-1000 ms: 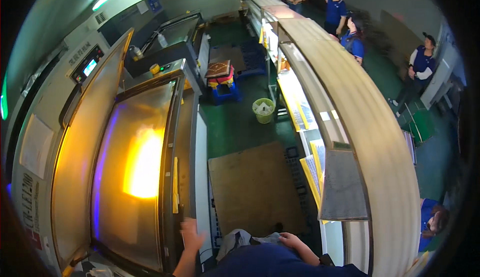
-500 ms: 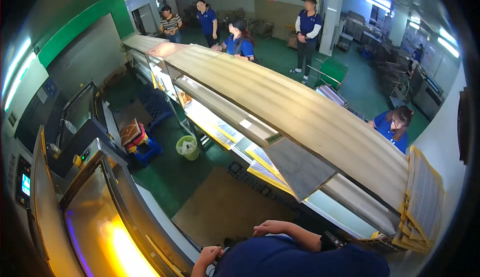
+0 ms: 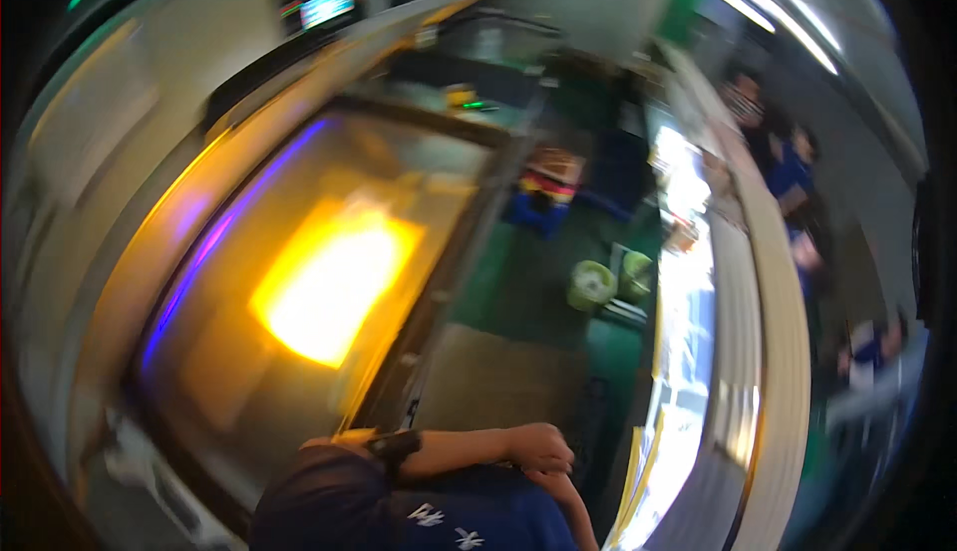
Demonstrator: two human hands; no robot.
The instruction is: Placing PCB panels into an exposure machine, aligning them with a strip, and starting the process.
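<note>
Left hand [image 3: 538, 446]: at 6 o'clock, fingers curled narrow, holding nothing
Right hand [image 3: 560, 486]: beneath, fingers' state unclear
Glowing machine panel [image 3: 329, 282]: 9 o'clock

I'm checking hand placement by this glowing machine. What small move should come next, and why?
Probably hold the head steady and look at the hands: the picture is motion-blurred. The left hand rests in front of the dark blue shirt, apart from the large yellow-glowing glass panel; the right hand is hidden.
</note>
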